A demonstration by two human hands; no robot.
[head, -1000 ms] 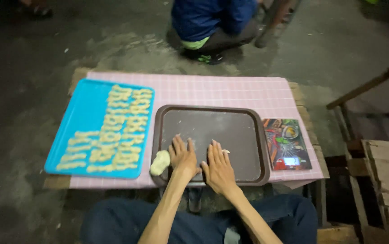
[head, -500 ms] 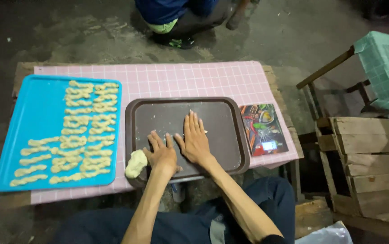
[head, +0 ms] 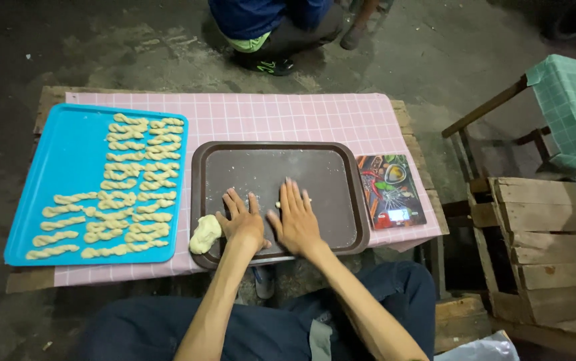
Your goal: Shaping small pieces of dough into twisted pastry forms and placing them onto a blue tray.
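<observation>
Both hands lie flat, palms down, on the brown tray (head: 341,200) at the middle of the low table, and the step in hand looks like rolling a small piece of dough into a strand under the palms. The left hand (head: 241,224) rests near the tray's near-left corner, its fingers straight and slightly spread, pinching nothing. The right hand (head: 296,220) lies just beside it, fingers extended and close together, pointing to the far side; a small pale bit of dough (head: 277,204) shows at the gap between the two hands, while most of the piece, if there is more, is hidden under the palms. A lump of dough (head: 204,234) sits on the tray's near-left rim, just left of the left hand, apart from it. To the left, the blue tray (head: 67,147) holds rows of twisted dough sticks (head: 127,194). To the right of the brown tray lies a small kitchen scale (head: 389,190) with a colourful printed top, on the pink checked cloth (head: 288,120). As a judgement, the next move calls for even, light pressure from both palms, so that the strand thins evenly without tearing or sticking to the floured surface.
</observation>
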